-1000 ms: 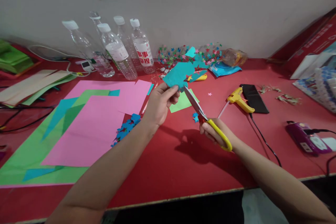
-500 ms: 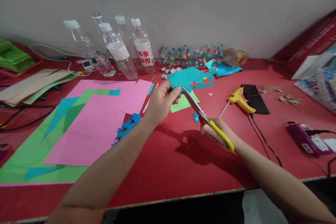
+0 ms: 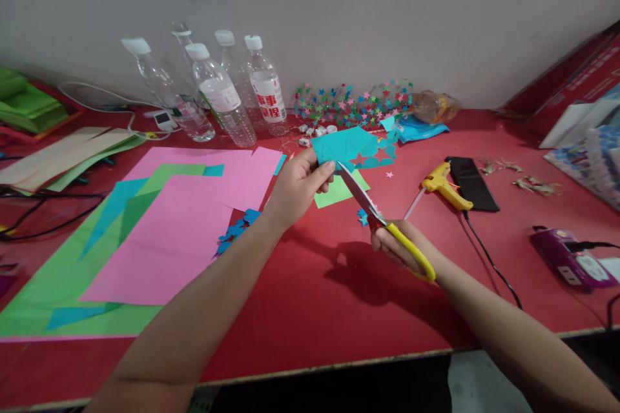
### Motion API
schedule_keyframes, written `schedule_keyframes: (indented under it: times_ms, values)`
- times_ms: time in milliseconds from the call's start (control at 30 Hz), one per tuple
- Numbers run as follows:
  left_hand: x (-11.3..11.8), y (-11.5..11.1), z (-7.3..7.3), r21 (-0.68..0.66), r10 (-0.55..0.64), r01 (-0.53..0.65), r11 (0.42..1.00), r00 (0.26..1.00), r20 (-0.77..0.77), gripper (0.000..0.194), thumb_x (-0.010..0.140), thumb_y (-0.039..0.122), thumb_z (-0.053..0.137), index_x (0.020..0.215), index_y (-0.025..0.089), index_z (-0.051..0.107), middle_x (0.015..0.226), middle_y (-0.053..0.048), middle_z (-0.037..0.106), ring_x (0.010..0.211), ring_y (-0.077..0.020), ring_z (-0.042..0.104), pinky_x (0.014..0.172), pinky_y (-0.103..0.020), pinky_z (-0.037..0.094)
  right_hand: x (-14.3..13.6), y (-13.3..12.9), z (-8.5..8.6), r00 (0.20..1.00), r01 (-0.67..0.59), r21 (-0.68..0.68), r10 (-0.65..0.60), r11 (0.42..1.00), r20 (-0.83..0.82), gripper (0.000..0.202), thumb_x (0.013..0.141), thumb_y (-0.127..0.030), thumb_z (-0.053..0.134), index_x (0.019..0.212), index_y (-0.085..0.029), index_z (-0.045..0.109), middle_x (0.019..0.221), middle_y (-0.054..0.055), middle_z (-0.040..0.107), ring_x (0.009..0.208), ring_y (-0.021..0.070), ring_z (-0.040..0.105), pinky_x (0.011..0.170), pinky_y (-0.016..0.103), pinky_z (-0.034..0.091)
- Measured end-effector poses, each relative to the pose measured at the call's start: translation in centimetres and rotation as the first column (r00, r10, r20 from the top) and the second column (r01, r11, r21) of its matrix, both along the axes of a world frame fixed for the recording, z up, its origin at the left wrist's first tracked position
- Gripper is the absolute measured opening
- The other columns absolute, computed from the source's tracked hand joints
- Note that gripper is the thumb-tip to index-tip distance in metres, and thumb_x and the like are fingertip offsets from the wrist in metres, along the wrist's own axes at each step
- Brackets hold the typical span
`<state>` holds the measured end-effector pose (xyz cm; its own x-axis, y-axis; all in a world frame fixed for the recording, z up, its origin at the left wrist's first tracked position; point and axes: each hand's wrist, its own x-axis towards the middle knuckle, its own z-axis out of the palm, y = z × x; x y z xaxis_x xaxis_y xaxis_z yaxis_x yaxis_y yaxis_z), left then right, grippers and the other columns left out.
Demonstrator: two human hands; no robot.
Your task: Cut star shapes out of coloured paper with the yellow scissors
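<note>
My left hand [image 3: 299, 190] pinches the left end of a turquoise sheet [image 3: 346, 144] between thumb and fingers. Star-shaped holes show at the sheet's right end, and faint drawn lines at its left. Yellow-handled scissors [image 3: 361, 195] are in my right hand [image 3: 400, 245], their tips at the sheet's lower edge beside my left thumb. Under the sheet lies a light green piece of paper [image 3: 339, 190]. Blue paper stars [image 3: 235, 230] are heaped left of my left wrist, and a small blue star [image 3: 362, 217] lies by the scissors.
Clear bottles [image 3: 265, 87] stand at the back. A bottle covered in coloured stars [image 3: 353, 103] lies beside them. Right are a yellow glue gun [image 3: 446, 186], a black phone [image 3: 472, 184] and a purple power block [image 3: 571, 258]. Pink and green sheets [image 3: 165, 239] spread across the left.
The turquoise sheet's right end has tilted slightly, showing its star holes more clearly. Both hands keep nearly the same place and hold. The whole view has shifted a little.
</note>
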<state>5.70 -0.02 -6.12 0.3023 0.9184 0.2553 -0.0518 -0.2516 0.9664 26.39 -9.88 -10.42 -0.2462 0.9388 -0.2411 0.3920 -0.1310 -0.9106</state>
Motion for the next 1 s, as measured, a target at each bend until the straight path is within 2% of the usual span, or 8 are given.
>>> schedule_keyframes:
  times_ms: [133,333,533,767,1000]
  values:
    - [-0.05,0.03,0.12,-0.023,0.016,-0.016,1.000,1.000,-0.008,0.016,0.079,0.025,0.065,0.067,0.018,0.059,0.060,0.002,0.054,0.052,-0.0087,0.049,0.050,-0.023,0.040,-0.12,0.03,-0.11,1.000,0.027,0.012,-0.027,1.000,0.012,0.052,0.081,-0.068,0.049,0.064,-0.019,0.051,0.044,-0.005,0.039,0.036,0.0071,0.033,0.036,0.023,0.025]
    - [0.23,0.04,-0.13,-0.141,-0.010,0.020,0.990,0.997,0.074,0.019,0.078,0.029,0.065,0.066,0.017,0.060,0.062,0.000,0.059,0.051,-0.0081,0.051,0.051,-0.022,0.041,-0.34,-0.01,-0.04,0.997,0.074,-0.034,-0.073,0.997,0.026,0.046,0.082,-0.063,0.048,0.064,-0.020,0.050,0.042,-0.007,0.037,0.034,0.0069,0.033,0.036,0.022,0.025]
    - [0.03,-0.05,-0.06,-0.041,0.025,-0.025,0.999,1.000,0.004,0.016,0.079,0.028,0.064,0.068,0.017,0.062,0.060,0.001,0.056,0.051,-0.0081,0.049,0.050,-0.022,0.039,-0.45,-0.11,-0.04,0.997,0.052,0.014,-0.053,0.999,0.063,0.042,0.083,-0.057,0.049,0.062,-0.020,0.048,0.042,-0.006,0.038,0.035,0.0071,0.033,0.036,0.022,0.025]
    - [-0.17,-0.24,0.41,-0.026,0.004,-0.006,1.000,0.998,-0.063,0.018,0.080,0.028,0.062,0.066,0.017,0.057,0.058,0.002,0.052,0.051,-0.0081,0.047,0.050,-0.022,0.038,-0.36,-0.15,-0.18,1.000,0.018,0.030,-0.018,0.999,0.014,0.052,0.082,-0.068,0.047,0.065,-0.019,0.050,0.043,-0.006,0.038,0.036,0.0074,0.032,0.037,0.023,0.023]
    - [-0.20,-0.35,0.39,-0.025,0.010,-0.013,1.000,0.993,-0.116,0.019,0.080,0.026,0.060,0.065,0.017,0.054,0.058,0.004,0.051,0.051,-0.0075,0.046,0.051,-0.022,0.037,-0.53,-0.10,-0.10,0.999,0.030,0.010,-0.030,1.000,0.040,0.051,0.082,-0.067,0.047,0.064,-0.019,0.049,0.043,-0.005,0.039,0.036,0.0072,0.033,0.037,0.023,0.024]
